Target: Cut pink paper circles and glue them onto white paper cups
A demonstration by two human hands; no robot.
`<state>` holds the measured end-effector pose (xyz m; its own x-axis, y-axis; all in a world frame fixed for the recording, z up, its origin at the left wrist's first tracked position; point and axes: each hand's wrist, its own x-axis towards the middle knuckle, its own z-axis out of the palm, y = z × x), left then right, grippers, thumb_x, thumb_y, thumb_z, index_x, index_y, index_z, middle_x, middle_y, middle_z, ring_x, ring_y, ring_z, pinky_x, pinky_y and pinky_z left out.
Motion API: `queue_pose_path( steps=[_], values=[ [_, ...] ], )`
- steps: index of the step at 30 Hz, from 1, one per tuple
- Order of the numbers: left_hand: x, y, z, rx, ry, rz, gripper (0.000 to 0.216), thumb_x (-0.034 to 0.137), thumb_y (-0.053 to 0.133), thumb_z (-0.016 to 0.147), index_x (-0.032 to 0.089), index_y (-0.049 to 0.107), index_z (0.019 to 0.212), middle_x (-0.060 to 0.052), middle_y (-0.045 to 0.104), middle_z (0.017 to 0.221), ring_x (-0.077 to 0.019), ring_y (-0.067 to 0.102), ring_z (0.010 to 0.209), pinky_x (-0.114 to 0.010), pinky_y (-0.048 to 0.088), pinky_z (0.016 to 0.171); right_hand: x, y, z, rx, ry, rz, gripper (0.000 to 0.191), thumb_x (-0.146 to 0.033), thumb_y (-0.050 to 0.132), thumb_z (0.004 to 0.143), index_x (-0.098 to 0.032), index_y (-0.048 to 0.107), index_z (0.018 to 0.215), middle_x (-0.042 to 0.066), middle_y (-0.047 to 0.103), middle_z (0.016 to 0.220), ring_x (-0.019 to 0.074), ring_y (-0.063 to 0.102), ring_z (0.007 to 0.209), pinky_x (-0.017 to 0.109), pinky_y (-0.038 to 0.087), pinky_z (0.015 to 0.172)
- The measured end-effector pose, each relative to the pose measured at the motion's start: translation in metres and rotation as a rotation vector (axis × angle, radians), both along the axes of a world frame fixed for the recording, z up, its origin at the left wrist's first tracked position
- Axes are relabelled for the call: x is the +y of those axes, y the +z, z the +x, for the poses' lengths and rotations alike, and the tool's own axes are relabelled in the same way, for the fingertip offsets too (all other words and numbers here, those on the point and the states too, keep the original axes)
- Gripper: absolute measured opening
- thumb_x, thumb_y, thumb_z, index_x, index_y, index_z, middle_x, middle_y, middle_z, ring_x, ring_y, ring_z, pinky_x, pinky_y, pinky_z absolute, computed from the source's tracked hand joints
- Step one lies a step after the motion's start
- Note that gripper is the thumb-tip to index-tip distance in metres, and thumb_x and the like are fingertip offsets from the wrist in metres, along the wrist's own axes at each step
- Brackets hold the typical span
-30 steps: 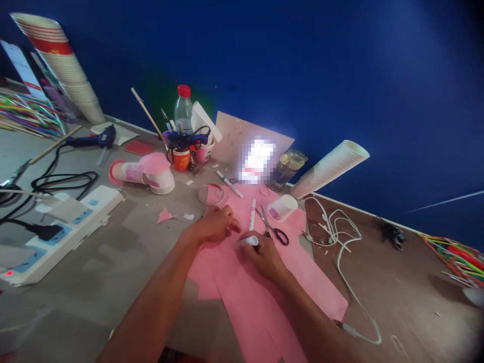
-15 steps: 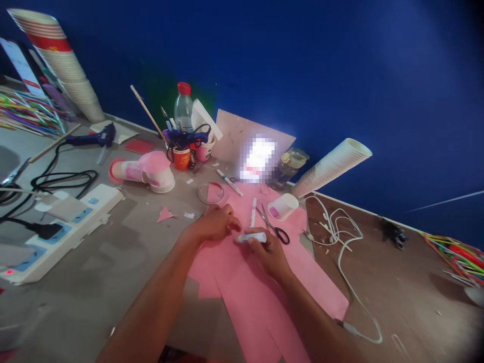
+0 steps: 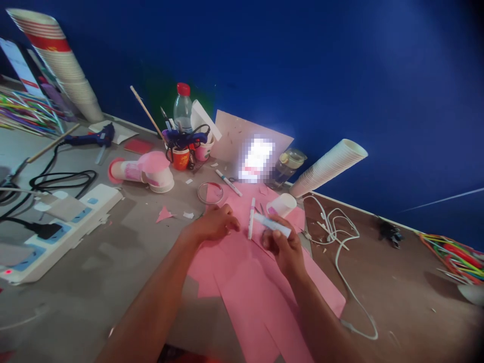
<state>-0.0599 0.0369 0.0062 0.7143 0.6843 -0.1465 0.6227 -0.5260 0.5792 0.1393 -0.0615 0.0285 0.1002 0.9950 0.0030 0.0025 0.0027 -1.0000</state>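
Note:
My right hand (image 3: 287, 247) grips a slim pale white-blue tube (image 3: 278, 226), raised at a slant above the pink paper (image 3: 242, 282). Motion blurs the tube, so its exact kind is unclear. On the same paper rests my left hand (image 3: 217, 223), fingers curled down; whatever lies under its fingertips is hidden. Between the hands is a white marker (image 3: 251, 219) with a pink end. Scissors (image 3: 260, 205) lie behind my right hand and are mostly covered by it. A white paper cup (image 3: 283, 205) lies tipped over just beyond them.
A roll of tape (image 3: 210, 192) and a green-marked pen (image 3: 229, 182) lie behind my left hand. Leftward are a joined-cup piece (image 3: 145, 171), a power strip (image 3: 75, 227) and a glue gun (image 3: 102, 135). Stacked cups (image 3: 328, 169) lean at the wall; a white cable (image 3: 340, 252) loops at right.
My right hand has moved right and up with the tube, lifting it away from the spot beside my left hand. The left hand has stayed in place.

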Motion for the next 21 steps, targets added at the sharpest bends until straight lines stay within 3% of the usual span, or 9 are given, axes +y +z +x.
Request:
queue_pose_path(
  steps=[2, 5, 8, 11, 17, 19, 21],
  values=[
    [0.000, 0.000, 0.000, -0.008, -0.005, 0.003, 0.028, 0.018, 0.055, 0.074, 0.033, 0.068, 0.094, -0.002, 0.051, 0.101, -0.0195, 0.047, 0.097, -0.037, 0.029, 0.095, 0.002, 0.001, 0.005, 0.052, -0.002, 0.053, 0.040, -0.041, 0.055, 0.080, -0.024, 0.050, 0.115, -0.005, 0.049, 0.053, 0.0117, 0.045, 0.049, 0.023, 0.033, 0.045],
    [0.000, 0.002, -0.001, -0.022, -0.015, 0.000, 0.029, 0.015, 0.053, 0.075, 0.031, 0.068, 0.093, -0.002, 0.053, 0.100, -0.0189, 0.050, 0.097, -0.037, 0.030, 0.095, 0.003, 0.001, 0.008, 0.066, 0.055, 0.131, 0.049, -0.048, 0.060, 0.073, -0.023, 0.051, 0.114, 0.000, 0.056, 0.067, 0.0134, 0.047, 0.055, 0.027, 0.037, 0.050],
    [0.001, 0.003, -0.002, -0.032, -0.011, -0.017, 0.031, 0.013, 0.048, 0.076, 0.030, 0.067, 0.094, -0.001, 0.058, 0.099, -0.0178, 0.053, 0.096, -0.035, 0.031, 0.096, 0.005, -0.004, 0.006, 0.039, 0.020, 0.143, 0.044, -0.054, 0.048, 0.080, -0.021, 0.056, 0.109, 0.005, 0.058, 0.081, 0.0131, 0.048, 0.057, 0.029, 0.038, 0.051],
    [0.003, 0.005, -0.002, -0.085, -0.004, -0.048, 0.032, 0.014, 0.044, 0.077, 0.028, 0.065, 0.097, 0.002, 0.064, 0.101, -0.0166, 0.054, 0.098, -0.033, 0.032, 0.098, 0.008, -0.013, 0.004, -0.040, -0.037, 0.142, 0.035, -0.045, 0.041, 0.088, -0.023, 0.056, 0.111, 0.004, 0.057, 0.085, 0.0112, 0.049, 0.057, 0.027, 0.038, 0.050],
    [0.002, 0.017, -0.003, -0.267, 0.118, -0.159, 0.030, 0.019, 0.045, 0.077, 0.024, 0.065, 0.099, 0.001, 0.065, 0.106, -0.0160, 0.056, 0.099, -0.026, 0.042, 0.088, 0.011, -0.021, 0.004, -0.159, -0.124, 0.204, 0.046, -0.034, 0.040, 0.090, -0.028, 0.032, 0.136, 0.001, 0.055, 0.089, 0.0071, 0.045, 0.049, 0.024, 0.039, 0.047],
    [0.001, 0.022, -0.003, -0.354, 0.160, -0.188, 0.028, 0.022, 0.046, 0.078, 0.023, 0.064, 0.100, -0.001, 0.064, 0.106, -0.0164, 0.056, 0.096, -0.026, 0.043, 0.085, 0.011, -0.021, 0.005, -0.258, -0.187, 0.207, 0.053, -0.033, 0.041, 0.090, -0.026, 0.023, 0.140, 0.000, 0.055, 0.083, 0.0085, 0.044, 0.049, 0.024, 0.039, 0.048],
    [0.001, 0.023, -0.002, -0.455, 0.180, -0.223, 0.029, 0.024, 0.048, 0.078, 0.021, 0.063, 0.103, -0.003, 0.063, 0.108, -0.0159, 0.056, 0.092, -0.026, 0.044, 0.081, 0.012, -0.021, 0.006, -0.405, -0.241, 0.216, 0.055, -0.032, 0.043, 0.089, -0.020, 0.023, 0.139, 0.001, 0.055, 0.079, 0.0114, 0.047, 0.054, 0.026, 0.041, 0.053]
  ],
)
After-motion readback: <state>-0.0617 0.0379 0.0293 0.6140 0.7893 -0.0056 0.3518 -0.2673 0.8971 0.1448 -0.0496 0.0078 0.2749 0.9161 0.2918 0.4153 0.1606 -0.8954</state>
